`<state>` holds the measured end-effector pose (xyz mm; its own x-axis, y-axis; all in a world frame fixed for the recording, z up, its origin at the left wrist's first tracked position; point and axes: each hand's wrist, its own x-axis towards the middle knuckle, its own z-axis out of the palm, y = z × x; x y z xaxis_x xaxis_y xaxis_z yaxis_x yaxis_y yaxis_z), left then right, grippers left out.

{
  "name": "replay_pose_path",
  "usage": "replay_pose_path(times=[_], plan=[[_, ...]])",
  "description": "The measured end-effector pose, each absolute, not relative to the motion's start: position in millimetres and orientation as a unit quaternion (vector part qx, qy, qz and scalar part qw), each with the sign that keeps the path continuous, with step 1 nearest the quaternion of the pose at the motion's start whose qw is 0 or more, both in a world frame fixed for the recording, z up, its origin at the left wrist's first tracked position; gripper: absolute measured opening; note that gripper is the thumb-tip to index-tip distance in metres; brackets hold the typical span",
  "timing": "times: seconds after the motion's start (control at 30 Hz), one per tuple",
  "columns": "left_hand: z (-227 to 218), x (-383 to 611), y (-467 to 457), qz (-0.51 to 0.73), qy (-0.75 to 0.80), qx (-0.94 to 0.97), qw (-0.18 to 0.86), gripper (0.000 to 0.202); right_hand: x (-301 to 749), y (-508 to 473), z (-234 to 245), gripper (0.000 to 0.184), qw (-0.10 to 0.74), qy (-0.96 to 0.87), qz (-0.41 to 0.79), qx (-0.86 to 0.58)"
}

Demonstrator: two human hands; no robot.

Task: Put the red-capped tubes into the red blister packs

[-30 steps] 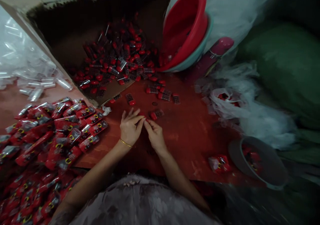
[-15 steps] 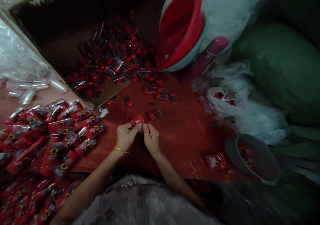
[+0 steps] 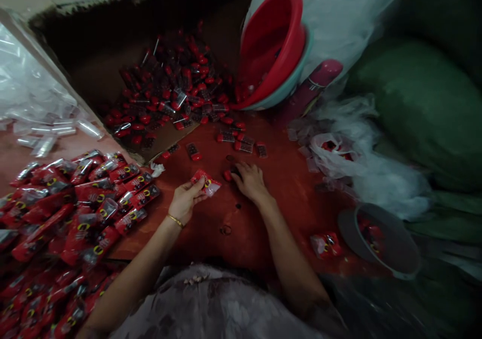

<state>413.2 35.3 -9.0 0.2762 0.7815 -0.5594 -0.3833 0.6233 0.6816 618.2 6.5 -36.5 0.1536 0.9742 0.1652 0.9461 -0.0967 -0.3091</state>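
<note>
My left hand (image 3: 185, 199) pinches a small red plastic packet (image 3: 205, 183) and holds it just above the red table (image 3: 286, 203). My right hand (image 3: 249, 179) reaches forward and lies over a small red-capped item (image 3: 227, 175) on the table, fingers curled down onto it. Several more of these red-and-dark items (image 3: 241, 142) lie loose just beyond the right hand. A big heap of filled red packets (image 3: 75, 208) covers the table to the left of my left hand.
A tipped cardboard box (image 3: 113, 32) at the back spills many red-capped items (image 3: 173, 98). Red and teal basins (image 3: 274, 47) lean beside it. Clear plastic bags (image 3: 33, 98) lie far left, a grey bowl (image 3: 380, 238) and one packet (image 3: 326, 244) at the right, green sacks (image 3: 425, 103) beyond.
My hands have parted. The right hand let go of the packet and reached forward to the loose item on the table. The left hand keeps the packet.
</note>
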Motion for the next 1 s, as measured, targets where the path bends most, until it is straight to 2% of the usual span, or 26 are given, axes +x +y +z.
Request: replay_pose_path(times=[0.07, 0.13, 0.3, 0.37, 0.43, 0.5, 0.6, 0.73, 1.0], plan=[[-9.9, 413.3, 34.8, 0.365, 0.465, 0.206, 0.780, 0.038, 625.3, 5.7, -40.1, 0.032, 0.151, -0.660, 0.052, -0.734], [-12.1, 413.5, 33.6, 0.360, 0.464, 0.206, 0.783, 0.039, 623.8, -0.9, -45.0, 0.033, 0.162, -0.661, 0.051, -0.731], [-17.0, 412.9, 32.2, 0.348, 0.465, 0.223, 0.783, 0.042, 602.6, -32.5, -57.2, 0.033, 0.265, -0.606, 0.057, -0.748], [-17.5, 413.0, 32.1, 0.342, 0.469, 0.234, 0.780, 0.042, 591.8, -46.6, -56.1, 0.031, 0.350, -0.539, 0.121, -0.756], [-16.9, 413.5, 31.7, 0.336, 0.474, 0.250, 0.775, 0.043, 580.8, -59.1, -48.8, 0.028, 0.430, -0.473, 0.237, -0.731], [-15.3, 414.3, 30.6, 0.328, 0.477, 0.273, 0.768, 0.044, 570.7, -68.1, -37.5, 0.026, 0.472, -0.442, 0.353, -0.676], [-12.6, 415.1, 28.6, 0.325, 0.467, 0.309, 0.762, 0.044, 560.1, -73.6, -21.9, 0.025, 0.475, -0.432, 0.447, -0.623], [-12.8, 413.1, 27.3, 0.339, 0.439, 0.365, 0.747, 0.039, 556.2, -71.3, -14.8, 0.024, 0.464, -0.416, 0.492, -0.607], [-14.5, 411.5, 26.4, 0.363, 0.411, 0.394, 0.738, 0.037, 551.8, -64.7, -16.1, 0.027, 0.488, -0.389, 0.473, -0.622]])
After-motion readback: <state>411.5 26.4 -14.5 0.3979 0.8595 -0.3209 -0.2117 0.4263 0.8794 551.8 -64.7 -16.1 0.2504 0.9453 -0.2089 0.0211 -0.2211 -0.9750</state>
